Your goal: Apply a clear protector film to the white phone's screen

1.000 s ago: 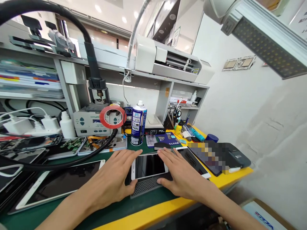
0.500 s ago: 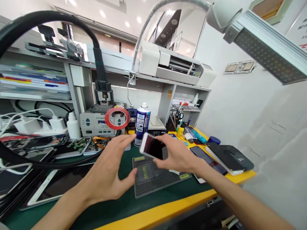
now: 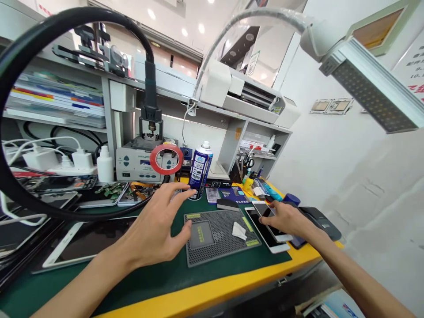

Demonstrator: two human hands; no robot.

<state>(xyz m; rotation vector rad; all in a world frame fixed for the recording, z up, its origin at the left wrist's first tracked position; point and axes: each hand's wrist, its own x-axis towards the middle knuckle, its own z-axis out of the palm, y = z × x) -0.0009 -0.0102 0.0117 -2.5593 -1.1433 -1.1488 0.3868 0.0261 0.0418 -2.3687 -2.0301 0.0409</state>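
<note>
My right hand [image 3: 289, 219] grips a smartphone [image 3: 264, 209] with a dark screen by its edges, thumb on the near side. That phone lies over, or just above, a larger white-framed phone [image 3: 262, 229] at the right of the green mat; I cannot tell if they touch. My left hand [image 3: 160, 227] hovers empty above the mat, thumb and fingers apart, left of a grey perforated pad [image 3: 217, 254]. On the pad rests a small crumpled white cloth or tissue [image 3: 239, 230]. A dark curved piece [image 3: 228, 204] lies at its far edge.
Behind the pad stand a blue spray can [image 3: 200, 170] and a roll of red tape [image 3: 153, 159]. A black hose [image 3: 6, 176] loops across the left side. A white-framed tablet [image 3: 59, 251] lies beside my left forearm. A lamp [image 3: 371, 84] hangs at upper right.
My right hand has carried the smartphone from above the pad rightward and down to the white-framed phone. The white cloth is now uncovered. My left hand stays open in nearly the same place.
</note>
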